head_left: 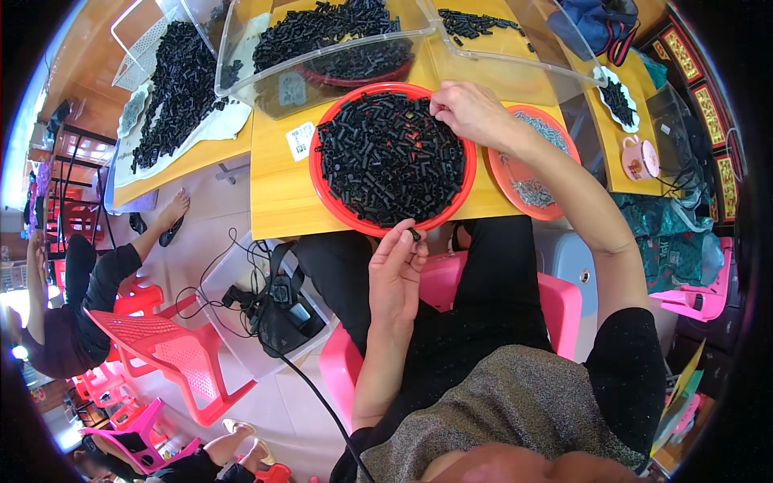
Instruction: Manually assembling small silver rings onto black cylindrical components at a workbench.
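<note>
A round red basin (322, 190) stands at the table's front edge, heaped with small black tube-shaped parts (386, 161). Just off its near rim, my left hand (396, 262) pinches one small black part (415, 234) between thumb and fingertips. My right hand (471, 113) reaches over the basin's far right rim with its fingers bent together. Whatever its fingertips hold, if anything, is too small to make out. Under my right forearm sits a flat orange-red plate (509, 171) with small silvery metal pieces (533, 191), partly covered by the arm.
Clear plastic bins (241, 76) with more black parts stand behind the basin. Black parts also lie on a white sheet (233, 121) at left. At right are a white dish (632, 121) and a pink mug (640, 157). Cables and a black bag (286, 322) lie in a box below; other people sit at left.
</note>
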`<action>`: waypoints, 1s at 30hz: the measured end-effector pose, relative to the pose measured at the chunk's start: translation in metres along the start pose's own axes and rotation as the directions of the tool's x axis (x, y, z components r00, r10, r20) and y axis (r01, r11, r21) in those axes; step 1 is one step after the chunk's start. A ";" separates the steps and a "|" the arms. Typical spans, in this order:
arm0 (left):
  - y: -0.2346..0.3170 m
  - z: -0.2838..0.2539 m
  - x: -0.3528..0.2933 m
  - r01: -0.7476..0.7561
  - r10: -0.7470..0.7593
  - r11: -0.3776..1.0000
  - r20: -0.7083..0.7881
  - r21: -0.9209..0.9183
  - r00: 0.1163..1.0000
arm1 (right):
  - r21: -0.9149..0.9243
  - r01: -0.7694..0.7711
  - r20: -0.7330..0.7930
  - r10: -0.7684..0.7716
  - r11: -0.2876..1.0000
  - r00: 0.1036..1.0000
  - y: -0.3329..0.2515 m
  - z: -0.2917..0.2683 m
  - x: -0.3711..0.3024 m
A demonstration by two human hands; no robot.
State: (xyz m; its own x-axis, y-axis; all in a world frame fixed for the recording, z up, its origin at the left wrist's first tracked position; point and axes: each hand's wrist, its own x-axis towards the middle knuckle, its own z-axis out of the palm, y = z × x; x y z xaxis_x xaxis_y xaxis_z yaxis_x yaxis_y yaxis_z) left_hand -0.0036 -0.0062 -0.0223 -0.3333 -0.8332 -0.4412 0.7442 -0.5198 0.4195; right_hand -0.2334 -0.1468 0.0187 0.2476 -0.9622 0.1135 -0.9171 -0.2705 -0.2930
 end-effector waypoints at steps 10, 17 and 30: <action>0.001 0.002 0.000 -0.002 0.002 1.000 0.002 -0.002 1.000 | 0.048 0.036 -0.094 -0.031 0.998 0.995 0.002 0.014 0.019; 0.000 0.000 0.000 -0.006 0.006 1.000 -0.006 0.003 1.000 | 0.054 0.100 -0.148 -0.091 0.994 0.985 -0.005 0.023 0.029; 0.001 0.000 -0.001 0.004 -0.004 1.000 -0.012 -0.002 1.000 | 0.083 0.095 -0.209 -0.076 0.992 0.975 -0.002 0.048 0.035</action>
State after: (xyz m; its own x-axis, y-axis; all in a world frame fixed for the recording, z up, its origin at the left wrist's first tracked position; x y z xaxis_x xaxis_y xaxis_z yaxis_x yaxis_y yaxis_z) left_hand -0.0027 -0.0062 -0.0215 -0.3296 -0.8287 -0.4524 0.7439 -0.5230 0.4160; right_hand -0.2085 -0.1813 -0.0222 0.2462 -0.9109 0.3311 -0.8603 -0.3627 -0.3582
